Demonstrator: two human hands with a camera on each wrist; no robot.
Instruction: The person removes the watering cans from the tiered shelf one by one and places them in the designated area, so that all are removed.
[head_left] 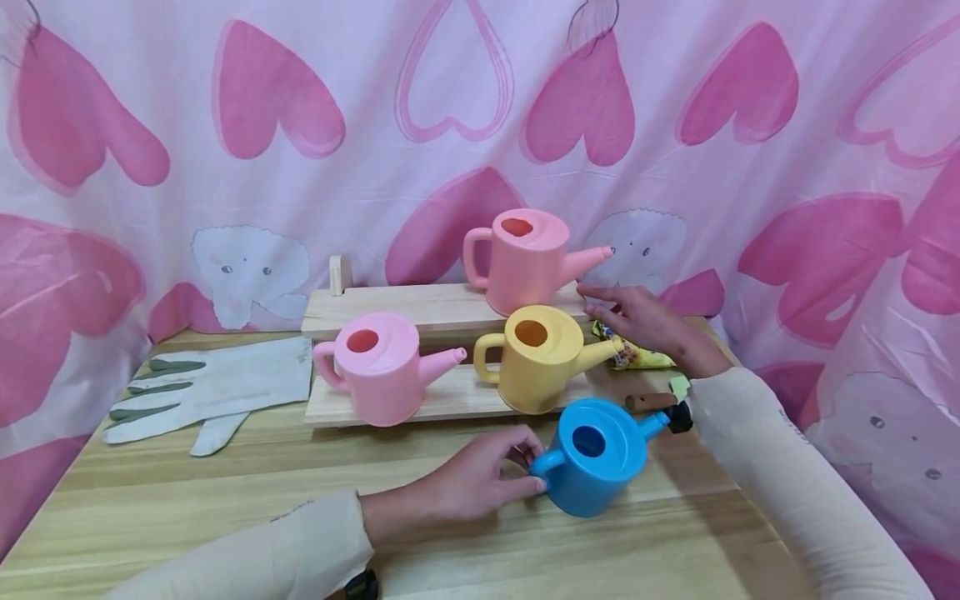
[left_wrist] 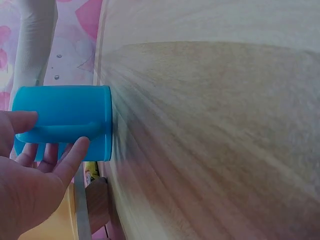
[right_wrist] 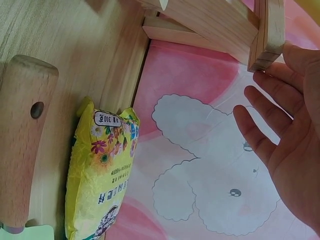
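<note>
Blue plastic watering can [head_left: 600, 477] stands upright on the wood-grain table [head_left: 435, 567], 4 o'clock of the pale wooden 2-tier stand [head_left: 405, 305] (12 = toward curtain [head_left: 367, 192]). Left hand [head_left: 476, 482] pinches its curved handle [left_wrist: 62, 133], thumb one side, fingers the other. Right hand [head_left: 637, 321]: fingers spread, tips touching the upper board's end at 2 o'clock; seems to be steadying it.

3 cans already on stand: coral plastic can [head_left: 523, 279] at 1, upper tier; yellow plastic can [head_left: 531, 377] at 3 and light pink plastic can [head_left: 382, 385] at 8, lower tier.

Step in hand, my guess: taking hold of can 4 to place or adjust it. Next move probably calls for a firmer handle grip, then a level lift toward 11 o'clock, clear of the yellow spout.
</note>
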